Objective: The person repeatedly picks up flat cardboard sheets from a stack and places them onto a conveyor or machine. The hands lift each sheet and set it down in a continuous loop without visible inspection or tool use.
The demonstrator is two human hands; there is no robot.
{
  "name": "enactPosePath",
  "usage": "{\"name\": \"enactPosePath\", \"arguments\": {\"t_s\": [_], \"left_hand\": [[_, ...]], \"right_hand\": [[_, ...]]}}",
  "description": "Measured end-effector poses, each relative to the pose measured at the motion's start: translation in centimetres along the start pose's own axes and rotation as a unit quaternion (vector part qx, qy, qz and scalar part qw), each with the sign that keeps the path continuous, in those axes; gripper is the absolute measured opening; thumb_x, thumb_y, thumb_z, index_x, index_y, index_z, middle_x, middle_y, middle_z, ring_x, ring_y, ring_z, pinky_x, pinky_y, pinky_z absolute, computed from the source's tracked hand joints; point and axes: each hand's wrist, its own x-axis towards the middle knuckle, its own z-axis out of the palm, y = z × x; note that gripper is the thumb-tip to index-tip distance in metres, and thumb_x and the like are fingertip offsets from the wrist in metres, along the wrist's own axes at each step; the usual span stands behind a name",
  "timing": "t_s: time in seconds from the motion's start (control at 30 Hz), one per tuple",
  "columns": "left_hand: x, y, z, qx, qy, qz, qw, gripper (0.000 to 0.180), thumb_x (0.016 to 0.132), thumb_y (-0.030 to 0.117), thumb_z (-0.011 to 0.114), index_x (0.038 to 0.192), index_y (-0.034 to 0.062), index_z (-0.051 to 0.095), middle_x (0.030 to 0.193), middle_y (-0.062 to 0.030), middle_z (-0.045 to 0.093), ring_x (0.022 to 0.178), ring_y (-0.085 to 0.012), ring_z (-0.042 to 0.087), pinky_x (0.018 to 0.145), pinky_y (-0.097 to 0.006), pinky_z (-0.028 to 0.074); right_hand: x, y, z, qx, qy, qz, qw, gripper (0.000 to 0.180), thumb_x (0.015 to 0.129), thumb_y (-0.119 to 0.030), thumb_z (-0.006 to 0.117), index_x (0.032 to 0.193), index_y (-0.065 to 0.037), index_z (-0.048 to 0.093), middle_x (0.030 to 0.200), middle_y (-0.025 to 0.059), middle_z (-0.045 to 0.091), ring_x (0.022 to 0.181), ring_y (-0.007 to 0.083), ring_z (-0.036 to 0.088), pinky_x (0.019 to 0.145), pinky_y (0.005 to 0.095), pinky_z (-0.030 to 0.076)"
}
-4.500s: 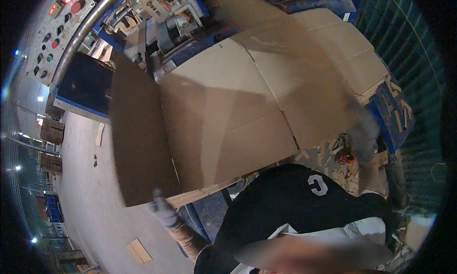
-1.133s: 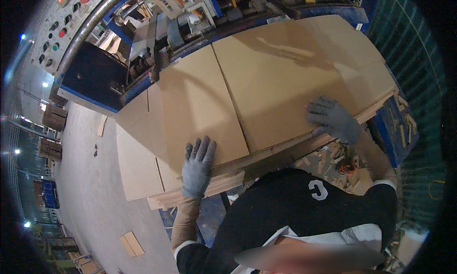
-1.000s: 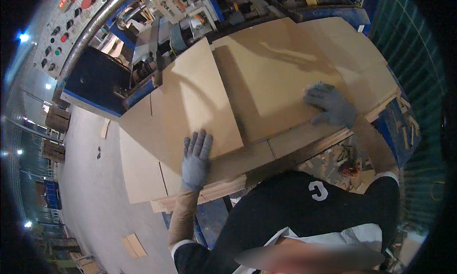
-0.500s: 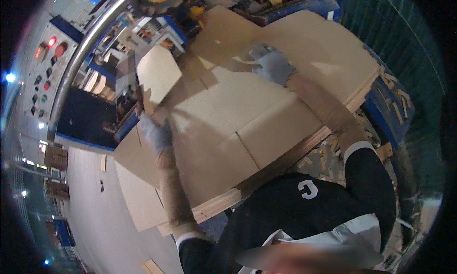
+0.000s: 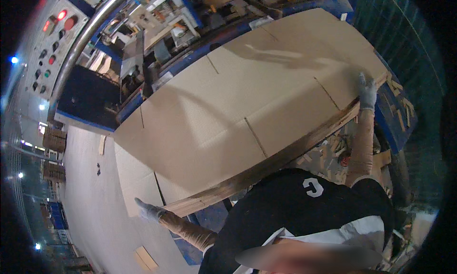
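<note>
A stack of flat brown cardboard sheets (image 5: 223, 102) with slots cut into its edges lies across the machine's feed table in front of me. My left hand (image 5: 150, 211), in a grey glove, is at the stack's near left corner with its fingers stretched out. My right hand (image 5: 367, 92), gloved too, rests against the right end of the stack, its fingers extended along the edge. Both arms are spread wide, and brown sleeves cover the forearms. Whether either thumb is under a sheet is hidden.
Beyond the stack stands a blue machine (image 5: 219, 34) with rollers and metal parts. A control panel (image 5: 54, 45) with lit red lamps is at the upper left, beside a curved metal rail (image 5: 78, 60). Cardboard scraps (image 5: 328, 152) litter the floor at right.
Both hands have come off the middle of the cardboard and moved outward to opposite ends. The raised pale piece by my left hand is gone, and the top sheet now lies flat.
</note>
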Motion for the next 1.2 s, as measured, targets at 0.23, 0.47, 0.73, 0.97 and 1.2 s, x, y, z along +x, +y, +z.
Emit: {"name": "enactPosePath", "arguments": {"t_s": [0.23, 0.47, 0.73, 0.97, 1.2], "left_hand": [[-2.2, 8.9, -5.0, -0.375, -0.021, 0.219, 0.900, 0.064, 0.086, 0.034, 0.063, 0.126, -0.0131, 0.048, 0.129, -0.0249, 0.050, 0.117, -0.0303, 0.049, 0.098, -0.038, 0.040], [9.6, 7.0, -4.5, -0.222, -0.133, 0.401, 0.879, 0.037, 0.083, 0.009, 0.057, 0.119, -0.0011, 0.057, 0.109, -0.0085, 0.058, 0.097, -0.0192, 0.053, 0.086, -0.031, 0.045], [-2.9, -1.6, -7.5, -0.134, -0.230, 0.345, 0.900, 0.038, 0.090, 0.015, 0.056, 0.124, -0.0027, 0.053, 0.126, -0.0133, 0.055, 0.110, -0.0214, 0.053, 0.095, -0.038, 0.044], [-18.1, 4.2, -3.7, 0.075, -0.372, 0.715, 0.587, 0.054, 0.077, -0.002, 0.052, 0.130, 0.0058, 0.052, 0.138, -0.0165, 0.048, 0.127, -0.0349, 0.045, 0.110, -0.047, 0.030], [-18.2, 5.9, -1.4, 0.144, -0.402, 0.757, 0.494, 0.054, 0.076, 0.002, 0.054, 0.130, 0.0086, 0.051, 0.137, -0.0150, 0.049, 0.128, -0.0353, 0.043, 0.110, -0.052, 0.028]], "right_hand": [[3.9, -1.2, -5.1, 0.020, 0.045, -0.025, 0.998, 0.038, 0.092, -0.017, 0.054, 0.129, -0.009, 0.050, 0.128, 0.0161, 0.052, 0.113, 0.0273, 0.052, 0.093, 0.0372, 0.045], [9.8, -10.0, -18.5, 0.708, 0.087, 0.241, 0.658, 0.039, 0.092, -0.016, 0.052, 0.127, 0.001, 0.051, 0.123, 0.0102, 0.058, 0.110, 0.0200, 0.055, 0.095, 0.0327, 0.043], [-3.2, -15.5, -31.9, 0.411, -0.047, -0.003, 0.910, 0.035, 0.089, -0.017, 0.054, 0.120, -0.002, 0.056, 0.124, 0.0123, 0.059, 0.113, 0.0230, 0.055, 0.097, 0.0364, 0.042], [-7.7, -21.0, -25.6, 0.325, -0.157, -0.562, 0.744, 0.032, 0.079, -0.021, 0.059, 0.110, -0.015, 0.064, 0.124, 0.0077, 0.060, 0.117, 0.0285, 0.055, 0.101, 0.0444, 0.042], [-5.7, -20.8, -22.1, 0.312, -0.213, -0.557, 0.740, 0.045, 0.081, -0.044, 0.058, 0.114, -0.012, 0.061, 0.125, 0.0112, 0.057, 0.122, 0.0309, 0.049, 0.104, 0.0479, 0.036]]}}
